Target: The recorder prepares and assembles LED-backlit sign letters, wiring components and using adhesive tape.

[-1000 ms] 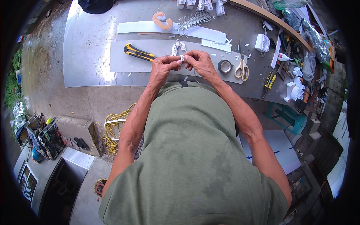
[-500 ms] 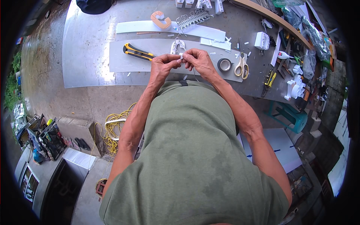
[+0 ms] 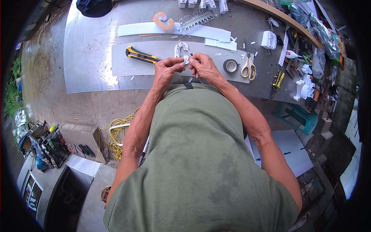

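Seen from above, over the wearer's green-shirted torso [image 3: 201, 162]: left hand [image 3: 166, 71] and right hand [image 3: 205, 66] brought together above the near edge of the grey surface [image 3: 89, 58], fingertips pinched on a small white piece [image 3: 186, 60] held between them, too small to identify; both hands closed on that piece, thumbs and forefingers meeting at its sides. Directly behind the hands, on a long pale grey sheet [image 3: 127, 62] lying flat on the surface: a white curved part [image 3: 179, 48], partly hidden by the fingers; to the left of it, a yellow-and-black utility knife [image 3: 141, 56], lying slanted, well apart from the left hand. To the right of the right hand: a roll of tape [image 3: 230, 65] lying flat, and just beside it a pair of scissors [image 3: 247, 66] with pale yellow handles. Farther back: a white strip [image 3: 143, 29] running across the surface, an orange-faced letter shape [image 3: 164, 21] resting on it, and a string of small white modules [image 3: 197, 18] just beside that. At far right: a cluttered edge with hand tools and white plastic parts [image 3: 305, 89]. Below the surface, on the floor at left: a coil of yellow cable [image 3: 116, 135].
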The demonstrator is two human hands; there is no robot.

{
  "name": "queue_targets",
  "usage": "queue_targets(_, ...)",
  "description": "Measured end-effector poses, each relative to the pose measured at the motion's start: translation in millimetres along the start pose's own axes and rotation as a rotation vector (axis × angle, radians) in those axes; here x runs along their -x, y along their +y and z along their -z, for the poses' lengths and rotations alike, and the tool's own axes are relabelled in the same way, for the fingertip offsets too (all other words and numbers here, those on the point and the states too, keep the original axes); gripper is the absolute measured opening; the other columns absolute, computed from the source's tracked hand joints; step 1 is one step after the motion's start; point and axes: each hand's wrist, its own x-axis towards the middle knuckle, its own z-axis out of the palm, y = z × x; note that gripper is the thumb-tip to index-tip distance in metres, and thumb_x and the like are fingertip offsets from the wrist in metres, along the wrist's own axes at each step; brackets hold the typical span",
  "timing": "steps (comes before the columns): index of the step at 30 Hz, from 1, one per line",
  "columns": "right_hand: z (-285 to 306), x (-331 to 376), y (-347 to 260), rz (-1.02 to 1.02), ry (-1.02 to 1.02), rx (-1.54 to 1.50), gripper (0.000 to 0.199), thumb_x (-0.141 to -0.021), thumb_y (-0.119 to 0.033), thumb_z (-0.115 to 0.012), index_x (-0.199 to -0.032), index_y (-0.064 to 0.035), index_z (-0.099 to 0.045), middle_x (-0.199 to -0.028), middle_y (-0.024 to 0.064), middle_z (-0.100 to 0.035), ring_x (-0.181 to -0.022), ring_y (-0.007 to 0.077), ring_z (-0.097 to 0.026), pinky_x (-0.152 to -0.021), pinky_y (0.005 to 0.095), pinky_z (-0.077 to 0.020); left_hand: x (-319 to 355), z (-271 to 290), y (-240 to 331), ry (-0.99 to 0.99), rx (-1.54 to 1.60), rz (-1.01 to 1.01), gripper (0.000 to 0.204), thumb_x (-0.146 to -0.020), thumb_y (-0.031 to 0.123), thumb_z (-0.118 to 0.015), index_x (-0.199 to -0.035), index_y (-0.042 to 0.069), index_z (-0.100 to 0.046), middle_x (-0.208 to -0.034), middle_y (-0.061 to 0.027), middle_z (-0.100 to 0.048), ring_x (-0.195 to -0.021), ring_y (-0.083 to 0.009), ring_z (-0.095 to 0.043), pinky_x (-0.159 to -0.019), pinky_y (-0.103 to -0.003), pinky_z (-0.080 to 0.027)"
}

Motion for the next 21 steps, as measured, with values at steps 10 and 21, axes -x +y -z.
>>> queue_targets(10, 36, 33, 13, 0.495, -0.004, 0.959, 0.022, -0.092, -0.022, -0.073, -0.094, 0.0003, -0.07, -0.09, 0.0148, -0.07, -0.078, 0.0304, -0.071, -0.068, 0.0433, -0.0538, 5, -5, 6, 0.044, -0.237, -0.185, 0.035, -0.092, 0.008, -0.08, -0.125, 0.001, -0.072, -0.099, -0.0093, -0.08, -0.082, -0.0129, -0.073, -0.073, -0.026, -0.058)
queue_targets(21, 21, 0, -8, 0.814, -0.042, 0.935, 0.021, -0.092, -0.02, -0.075, -0.109, -0.0075, -0.071, -0.109, 0.007, -0.068, -0.107, 0.0282, -0.062, -0.096, 0.045, -0.0465, 10, -2, 0, 0.027, -0.716, -0.559, 0.052, -0.089, 0.004, -0.081, -0.138, 0.009, -0.064, -0.094, -0.007, -0.081, -0.075, -0.0107, -0.073, -0.067, -0.027, -0.056)
